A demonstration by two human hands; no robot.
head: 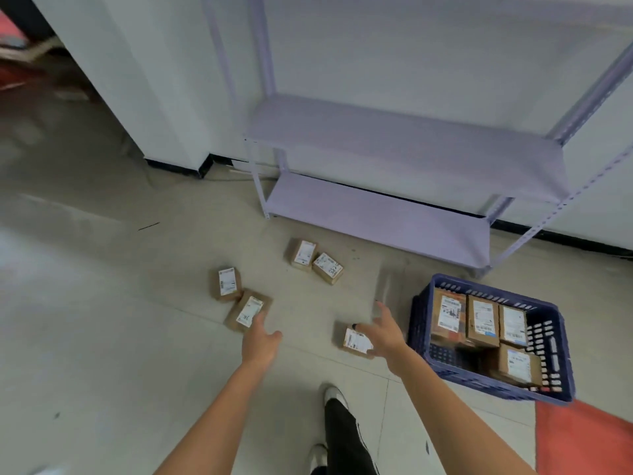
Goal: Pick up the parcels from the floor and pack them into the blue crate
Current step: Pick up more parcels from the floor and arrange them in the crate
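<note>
Several small brown parcels with white labels lie on the floor. One parcel [354, 341] sits just under my right hand [383, 334], which hovers open over it with fingers spread. My left hand [260, 339] is open too, its fingertips at the near edge of another parcel [248, 310]. A third parcel [227, 284] lies beside that one, and two more [303, 254] [328, 268] rest farther off. The blue crate [419, 323] stands on the floor to the right, holding several parcels.
A pale purple metal shelf rack [394, 207] stands against the white wall behind the parcels. A red mat [582, 440] lies at the lower right by the crate. My legs and shoes [334, 397] are below, between my arms.
</note>
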